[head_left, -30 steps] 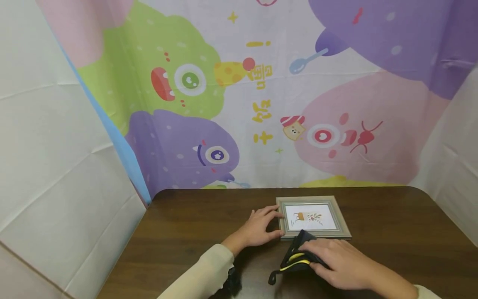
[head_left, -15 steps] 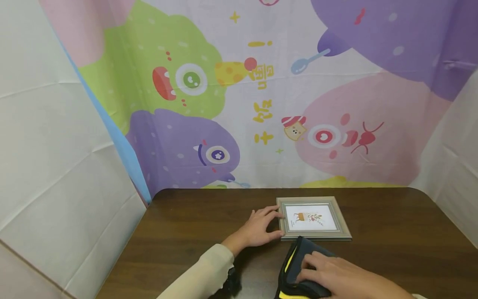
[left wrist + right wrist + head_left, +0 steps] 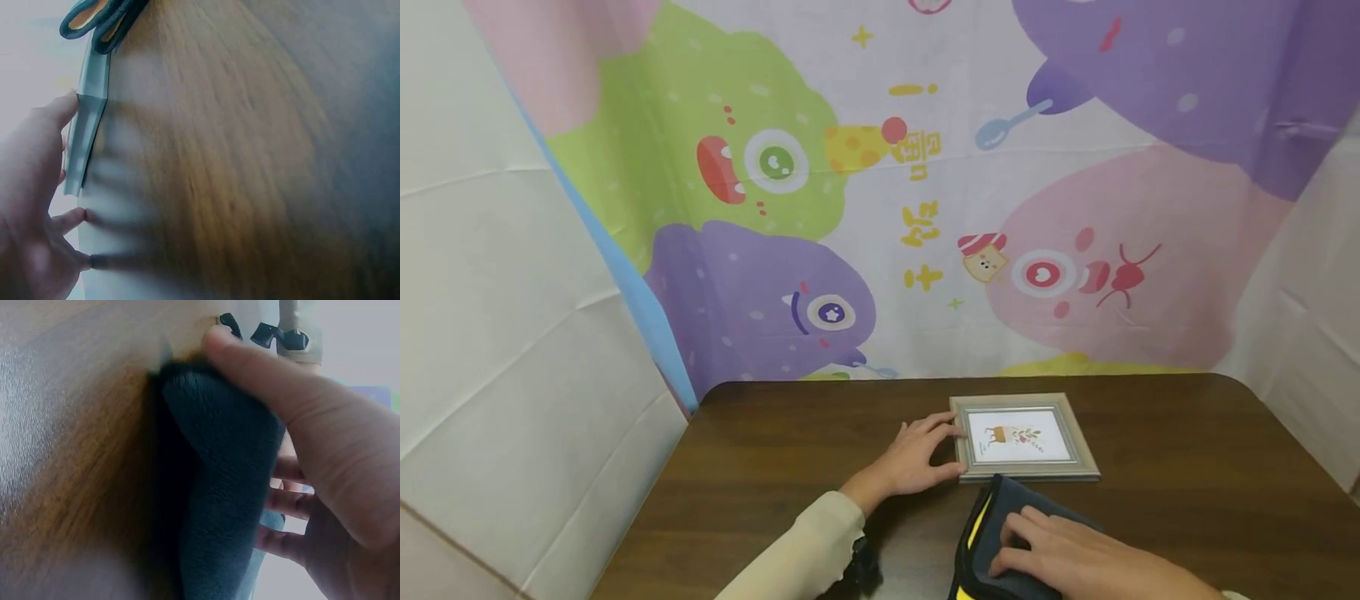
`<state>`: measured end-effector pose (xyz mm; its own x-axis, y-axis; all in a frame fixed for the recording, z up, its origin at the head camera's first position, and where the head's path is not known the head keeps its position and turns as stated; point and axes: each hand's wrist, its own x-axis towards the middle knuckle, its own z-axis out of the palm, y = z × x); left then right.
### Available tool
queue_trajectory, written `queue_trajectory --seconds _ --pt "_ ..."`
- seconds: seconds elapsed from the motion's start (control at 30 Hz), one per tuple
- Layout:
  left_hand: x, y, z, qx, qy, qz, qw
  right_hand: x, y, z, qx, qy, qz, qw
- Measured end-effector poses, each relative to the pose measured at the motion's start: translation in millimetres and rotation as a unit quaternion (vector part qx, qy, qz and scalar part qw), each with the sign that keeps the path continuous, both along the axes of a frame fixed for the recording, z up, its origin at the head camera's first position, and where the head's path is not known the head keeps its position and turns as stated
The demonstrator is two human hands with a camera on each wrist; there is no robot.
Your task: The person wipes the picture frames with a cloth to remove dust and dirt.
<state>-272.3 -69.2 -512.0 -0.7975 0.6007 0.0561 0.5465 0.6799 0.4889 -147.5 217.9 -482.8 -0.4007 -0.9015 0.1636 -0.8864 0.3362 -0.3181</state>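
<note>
Picture frame (image 3: 1019, 436): left hand (image 3: 917, 458), fingers spread, touches its edge.
Navy cloth (image 3: 225, 462): gripped by right hand (image 3: 1060, 552), near frame.
Tabletop (image 3: 745, 467): I see wood extending both sides.
Shift: cloth nearer the person than earlier.

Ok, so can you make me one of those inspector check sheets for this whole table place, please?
Surface: brown wood-grain table.
Job's things: picture frame lying flat, picture side up; dark folded cloth with yellow showing at its edge, on the frame's near side. Whether they touch, I can't tell.
Clutter: nothing seen.
Hands: left hand touches the left edge of the frame with spread fingers; right hand grips the cloth.
Cables: nothing seen.
Surroundings: curtain with cartoon monsters, printed sideways, behind the table; pale side panels on both sides.
</note>
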Motion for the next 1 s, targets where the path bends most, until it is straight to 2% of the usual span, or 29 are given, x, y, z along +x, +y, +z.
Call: queue_trajectory --seconds 0.17,0.33,0.47,0.57,0.83,1.0 --pt "-3.8 -2.6 -2.9 -0.003 -0.004 -0.016 0.9999 0.0 4 3.8 0.010 -0.006 -0.012 0.9999" --pt "-4.2 -8.2 -2.6 0.015 -0.007 -0.034 0.9993 -1.3 9 10.1 0.003 -0.013 -0.027 0.9995" --pt "-0.9 -13.0 -1.1 0.019 0.001 -0.036 0.9992 -3.2 12 14.3 -0.004 0.019 -0.048 0.9987" --pt "4.8 -16.9 1.2 0.016 0.003 -0.040 0.9991 -3.3 15 16.5 -0.016 0.056 -0.065 0.9962" --pt "23.2 -21.2 10.7 0.006 0.022 -0.074 0.9970 -3.1 31 17.4 -0.027 0.108 -0.139 0.9839" --pt "36.1 -29.9 15.2 -0.014 0.025 -0.084 0.9961 -5.9 40 15.9 -0.027 0.093 -0.186 0.9777"
